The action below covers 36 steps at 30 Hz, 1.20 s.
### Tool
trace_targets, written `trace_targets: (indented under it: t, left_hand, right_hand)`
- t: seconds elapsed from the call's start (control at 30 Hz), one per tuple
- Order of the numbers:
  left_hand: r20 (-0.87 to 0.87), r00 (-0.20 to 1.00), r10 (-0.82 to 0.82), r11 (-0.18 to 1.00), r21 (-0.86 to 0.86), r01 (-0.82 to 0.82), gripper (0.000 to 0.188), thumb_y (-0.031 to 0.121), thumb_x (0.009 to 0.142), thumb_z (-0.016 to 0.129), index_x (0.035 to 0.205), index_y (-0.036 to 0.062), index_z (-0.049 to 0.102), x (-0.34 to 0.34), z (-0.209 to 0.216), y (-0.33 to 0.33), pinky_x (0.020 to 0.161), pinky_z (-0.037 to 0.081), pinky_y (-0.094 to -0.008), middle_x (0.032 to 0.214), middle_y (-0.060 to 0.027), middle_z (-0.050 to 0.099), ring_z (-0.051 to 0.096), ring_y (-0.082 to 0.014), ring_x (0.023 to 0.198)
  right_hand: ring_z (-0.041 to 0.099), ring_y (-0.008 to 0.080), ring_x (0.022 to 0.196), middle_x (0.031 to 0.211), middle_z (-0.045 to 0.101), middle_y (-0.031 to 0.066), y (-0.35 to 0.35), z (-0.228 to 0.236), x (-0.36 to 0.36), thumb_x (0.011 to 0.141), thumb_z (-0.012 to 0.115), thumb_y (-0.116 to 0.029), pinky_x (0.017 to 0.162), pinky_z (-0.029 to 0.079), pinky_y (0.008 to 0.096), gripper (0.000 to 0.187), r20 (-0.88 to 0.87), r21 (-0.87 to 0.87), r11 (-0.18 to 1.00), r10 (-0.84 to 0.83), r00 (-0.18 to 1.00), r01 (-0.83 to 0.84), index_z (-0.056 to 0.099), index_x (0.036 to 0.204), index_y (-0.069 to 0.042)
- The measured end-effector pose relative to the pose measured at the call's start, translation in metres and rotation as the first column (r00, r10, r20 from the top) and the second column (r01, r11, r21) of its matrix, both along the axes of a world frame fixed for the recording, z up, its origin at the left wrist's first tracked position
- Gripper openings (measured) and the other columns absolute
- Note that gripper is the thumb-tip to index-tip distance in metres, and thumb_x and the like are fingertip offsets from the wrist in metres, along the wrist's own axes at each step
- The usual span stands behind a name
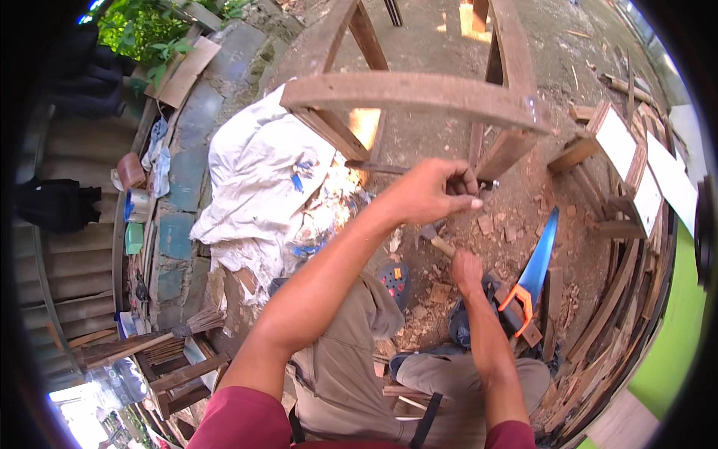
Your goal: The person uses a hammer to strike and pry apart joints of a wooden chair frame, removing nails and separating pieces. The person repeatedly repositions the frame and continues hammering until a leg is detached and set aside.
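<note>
My right hand (467, 271) is wrapped around the wooden handle of a hammer (441, 243), whose metal head points up and left above the dirt floor. Ahead of it, my left hand (437, 191) has its fingers curled and its thumb stretched toward them. Whatever they may hold is too small to make out. Just past the left fingertips, a small shiny metal piece (493, 184) shows at the lower part of a wooden leg. That leg belongs to a brown wooden frame (411, 96), which stands in front of me with its top rail across the view.
A handsaw (535, 262) with blue blade and orange handle lies at right, near wood offcuts. White cloth sacking (258, 179) lies at left beside a low block wall (183, 187). Scrap timber (617, 307) and a white-topped wooden piece (628, 168) line the right side.
</note>
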<state>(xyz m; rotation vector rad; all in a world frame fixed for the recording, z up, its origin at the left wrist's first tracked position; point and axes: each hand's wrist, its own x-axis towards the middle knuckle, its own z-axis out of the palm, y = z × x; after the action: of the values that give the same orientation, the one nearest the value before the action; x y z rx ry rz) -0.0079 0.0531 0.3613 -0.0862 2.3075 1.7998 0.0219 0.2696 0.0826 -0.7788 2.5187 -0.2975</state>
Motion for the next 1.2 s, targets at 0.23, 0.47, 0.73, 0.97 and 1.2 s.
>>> trace_targets:
  t: [0.23,0.47,0.73,0.97,1.2]
  left_hand:
    - [0.225,0.927,0.300,0.945,0.059,-0.321,0.025,0.014,0.091,0.075,0.109,-0.0007,0.067,0.048,-0.024,-0.016,0.076,0.053,-0.0262,0.093,-0.0031,0.070,0.064,-0.0084,0.086]
    - [0.295,0.744,0.599,0.747,0.128,-0.652,0.031,0.012,0.094,0.071,0.119,-0.0050,0.066,0.121,0.082,-0.045,0.084,0.054,-0.0275,0.104,-0.0076,0.070,0.066,-0.0123,0.095]
    - [0.170,0.627,0.760,0.616,0.116,-0.779,0.023,0.012,0.099,0.064,0.114,-0.0037,0.068,-0.023,0.128,-0.238,0.082,0.052,-0.0248,0.100,-0.0074,0.073,0.067,-0.0110,0.092]
    - [-0.123,0.678,0.725,0.689,0.125,-0.714,0.022,0.011,0.098,0.064,0.113,-0.0045,0.069,-0.228,0.072,-0.385,0.084,0.052,-0.0269,0.095,-0.0066,0.073,0.069,-0.0126,0.091]
    - [-0.137,0.753,0.643,0.763,0.040,-0.645,0.018,0.012,0.098,0.063,0.110,-0.0001,0.070,-0.301,0.031,-0.433,0.077,0.051,-0.0265,0.091,-0.0070,0.072,0.066,-0.0100,0.085]
  right_hand:
    - [0.068,0.0445,0.097,0.098,0.070,0.0297,0.005,0.143,0.029,0.085,0.069,-0.034,0.087,0.054,0.0495,0.043,0.448,0.167,0.944,-0.330,0.831,0.285,0.071,0.101,0.006]
    - [0.071,0.0409,0.086,0.085,0.070,0.0286,0.029,0.253,0.117,0.082,0.073,-0.037,0.075,0.054,0.0469,0.048,0.524,0.262,0.788,-0.601,0.603,0.558,0.070,0.095,0.009]
    - [0.056,0.0183,0.050,0.061,0.058,0.0055,-0.060,0.302,0.153,0.085,0.075,-0.022,0.046,0.044,0.0354,0.026,0.603,0.503,0.249,-0.787,-0.130,0.828,0.063,0.078,0.000]
    - [0.049,0.0150,0.048,0.064,0.053,0.0044,-0.169,0.356,0.178,0.087,0.075,-0.018,0.042,0.041,0.0323,0.023,0.532,0.662,0.051,-0.735,-0.421,0.748,0.059,0.082,-0.004]
    - [0.051,0.0132,0.051,0.066,0.056,0.0029,-0.303,0.441,0.123,0.084,0.080,-0.027,0.046,0.041,0.0309,0.031,0.596,0.688,0.067,-0.620,-0.510,0.723,0.060,0.084,-0.003]
